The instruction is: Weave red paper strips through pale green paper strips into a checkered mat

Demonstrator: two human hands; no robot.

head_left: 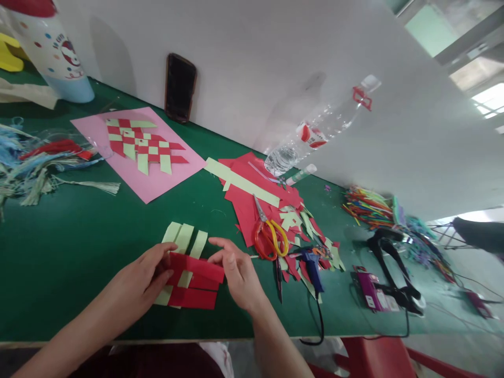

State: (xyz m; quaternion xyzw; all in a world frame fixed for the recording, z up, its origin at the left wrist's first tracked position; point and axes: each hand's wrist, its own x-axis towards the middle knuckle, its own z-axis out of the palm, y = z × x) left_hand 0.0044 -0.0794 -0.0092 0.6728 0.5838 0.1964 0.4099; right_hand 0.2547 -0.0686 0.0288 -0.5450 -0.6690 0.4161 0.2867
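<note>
My left hand (137, 278) grips the left side of a woven piece of red and pale green paper strips (192, 281) on the green table (79, 252). My right hand (236, 273) is at the piece's right end, its fingers curved and apart, with the fingertips at or just above the red strips. Several pale green strips stick out from the weave toward the far side. Some of the weave lies hidden under my left fingers. Orange-and-yellow-handled scissors (268, 239) lie a short way beyond my right hand, on the edge of a pile of red paper (248, 197).
A finished red-and-green weave (145, 144) lies on a pink sheet (134, 184). Around the table are a glue gun (313, 270), a plastic bottle (311, 134), a phone (180, 87), frayed tassels (39, 168), and coloured strips (368, 207). The wall runs along the far side.
</note>
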